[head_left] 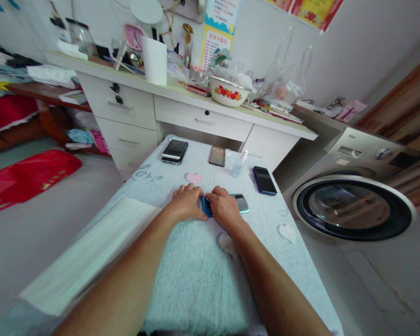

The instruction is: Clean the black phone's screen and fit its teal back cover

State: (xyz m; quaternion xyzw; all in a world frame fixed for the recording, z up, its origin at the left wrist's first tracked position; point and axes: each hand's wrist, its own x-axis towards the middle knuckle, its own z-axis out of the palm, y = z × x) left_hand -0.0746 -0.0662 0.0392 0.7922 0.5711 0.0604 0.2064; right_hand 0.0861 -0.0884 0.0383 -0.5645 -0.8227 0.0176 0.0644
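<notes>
A phone lies back up on the cloth-covered table, silvery with a camera block at its right end and bright blue at its left end. My left hand grips the blue end, with its thumb along the near edge and its fingers at the far side. Across the phone's middle lies my right hand, fingers bent and pressed down on the back. Whatever those fingers may hold is hidden under them. Just beyond stands a clear spray bottle with bluish liquid.
Farther back on the table are stacked dark phones and a brownish phone case. A dark phone lies near the right edge. White paper towel stretches along the left. Beyond are a drawer desk and a washing machine.
</notes>
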